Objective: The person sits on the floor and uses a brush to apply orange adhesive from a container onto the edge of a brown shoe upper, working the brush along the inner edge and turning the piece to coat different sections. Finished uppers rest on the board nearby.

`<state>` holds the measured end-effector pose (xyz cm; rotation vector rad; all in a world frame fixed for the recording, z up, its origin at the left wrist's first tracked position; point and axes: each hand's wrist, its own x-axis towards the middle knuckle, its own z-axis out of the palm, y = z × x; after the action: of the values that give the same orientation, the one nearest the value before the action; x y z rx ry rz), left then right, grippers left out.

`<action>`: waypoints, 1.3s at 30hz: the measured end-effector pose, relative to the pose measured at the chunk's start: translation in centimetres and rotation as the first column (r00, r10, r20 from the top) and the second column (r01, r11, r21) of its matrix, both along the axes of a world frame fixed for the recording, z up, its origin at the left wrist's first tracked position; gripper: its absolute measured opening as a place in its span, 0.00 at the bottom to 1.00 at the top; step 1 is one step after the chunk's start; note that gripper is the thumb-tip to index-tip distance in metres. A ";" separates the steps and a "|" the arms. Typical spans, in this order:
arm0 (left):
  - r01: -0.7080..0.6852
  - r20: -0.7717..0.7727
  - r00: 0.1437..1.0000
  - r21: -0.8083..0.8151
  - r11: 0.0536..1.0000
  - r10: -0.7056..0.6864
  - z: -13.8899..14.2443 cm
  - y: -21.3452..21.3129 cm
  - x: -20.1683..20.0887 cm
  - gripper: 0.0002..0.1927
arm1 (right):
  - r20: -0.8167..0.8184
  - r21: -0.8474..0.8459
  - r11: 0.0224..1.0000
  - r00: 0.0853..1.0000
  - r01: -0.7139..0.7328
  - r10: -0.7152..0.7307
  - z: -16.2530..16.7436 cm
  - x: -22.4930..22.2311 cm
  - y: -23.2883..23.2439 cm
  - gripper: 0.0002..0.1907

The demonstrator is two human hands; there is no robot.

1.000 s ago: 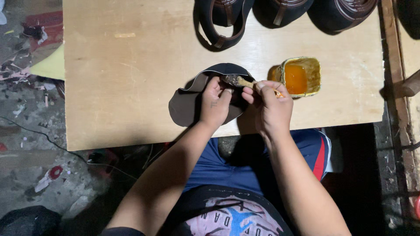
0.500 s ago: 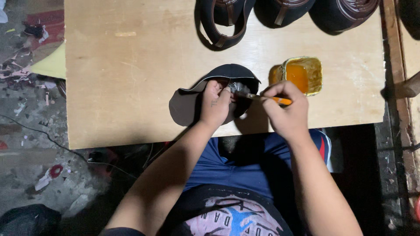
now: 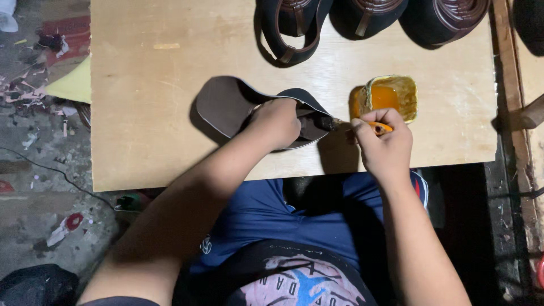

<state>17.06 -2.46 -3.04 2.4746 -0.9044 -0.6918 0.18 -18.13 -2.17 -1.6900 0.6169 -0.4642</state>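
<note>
A dark brown sandal sole (image 3: 226,105) lies on the wooden board (image 3: 147,113), toe end pointing left. My left hand (image 3: 276,122) presses down on its right half and holds it still. My right hand (image 3: 385,141) grips a small brush with an orange handle (image 3: 378,127); its dark bristle tip (image 3: 327,122) touches the right end of the sole. A small square tub of orange glue (image 3: 388,97) stands just above my right hand.
Several dark sandals with brown straps (image 3: 294,22) line the board's far edge. The board's front edge runs above my lap in blue shorts (image 3: 266,215). Scraps litter the floor (image 3: 39,113) at left; a wooden beam (image 3: 513,113) runs along the right.
My right hand has drawn back to the right, away from my left hand, and the brush now touches the sole's right end. The sole has shifted slightly on the board.
</note>
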 end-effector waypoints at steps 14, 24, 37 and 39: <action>0.362 0.547 0.803 -0.133 0.923 -0.236 6.8 -1.0 -4.6 0.17 | -0.037 -0.147 0.981 0.992 -0.127 0.123 -2.9 -0.7 1.1 0.07; 0.224 0.255 0.962 -0.534 0.816 -0.097 2.0 7.4 -12.9 0.09 | 0.091 0.425 0.903 0.989 0.070 -0.119 -3.3 0.8 2.6 0.06; -0.438 -0.115 0.885 -0.534 0.723 0.451 -3.1 13.1 -12.3 0.08 | 0.029 0.119 0.993 1.000 -0.005 0.002 -3.8 1.1 2.9 0.07; -0.403 0.286 0.715 -0.576 0.711 0.638 -3.3 15.7 -11.5 0.20 | 0.006 0.087 0.996 1.000 0.003 -0.004 -3.9 1.1 2.8 0.07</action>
<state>5.56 13.22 -6.32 2.2737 -0.3587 0.3321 1.30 -15.33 -6.02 -1.6043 0.6270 -0.4387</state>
